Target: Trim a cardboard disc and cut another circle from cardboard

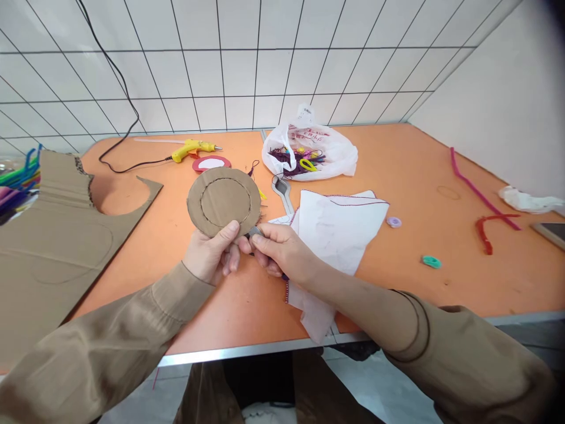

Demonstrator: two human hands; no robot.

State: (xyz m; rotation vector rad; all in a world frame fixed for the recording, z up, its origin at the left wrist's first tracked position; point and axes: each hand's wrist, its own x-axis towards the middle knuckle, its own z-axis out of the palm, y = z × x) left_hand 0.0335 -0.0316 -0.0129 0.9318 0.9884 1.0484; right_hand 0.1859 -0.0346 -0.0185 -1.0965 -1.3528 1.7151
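Fingers of the left hand (210, 254) are pinching a corrugated-cardboard disc (224, 200) by its near edge, above the orange tabletop (233, 312); the right hand's (286, 250) are gripping a small grey tool (255, 232) at its near right rim. Edge work is seemingly under way, calling for steady holding. A rough circle (202, 202) is ringing its flat face; white cloth (338, 229) is lying right.

The orange table (397, 271) bears a yellow glue gun (188, 151); a plastic bag (338, 156); a white cloth (338, 232); cut cardboard (48, 235).
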